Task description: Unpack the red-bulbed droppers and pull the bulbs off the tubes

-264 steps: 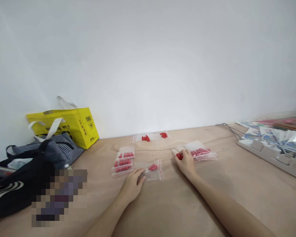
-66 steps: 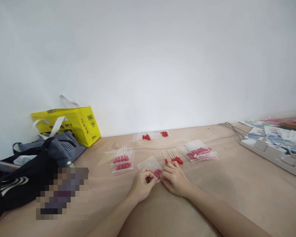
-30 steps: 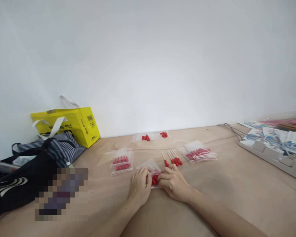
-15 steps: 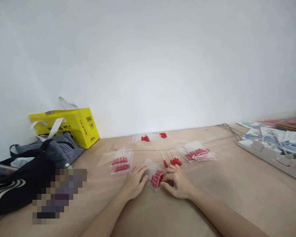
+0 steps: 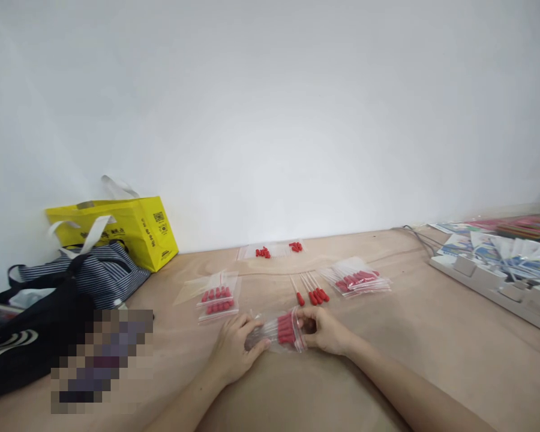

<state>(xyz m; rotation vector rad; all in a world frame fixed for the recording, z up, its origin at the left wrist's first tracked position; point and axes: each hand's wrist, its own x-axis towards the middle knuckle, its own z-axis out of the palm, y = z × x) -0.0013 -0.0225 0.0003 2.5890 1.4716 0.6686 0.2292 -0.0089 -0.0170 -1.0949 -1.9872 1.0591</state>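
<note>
Arranging the bag for sealing seems the step in hand: the left hand (image 5: 237,347) pinches one end of a crinkled, clear plastic zip bag (image 5: 275,344), the right hand (image 5: 326,331) grips its red-lined mouth (image 5: 298,331). Between them, rounded red heads (image 5: 285,327) top slim white sticks (image 5: 270,329). Sealing would call for even pressure.

– How is the clear zip bag (image 5: 298,331) placed?
– It is held lengthwise across the tabletop (image 5: 279,396), its red-lined mouth turned right and its left end partly hidden.
– And inside?
– Red-ended sticks (image 5: 285,329) are bunched side by side, pale stems pointed left.
</note>
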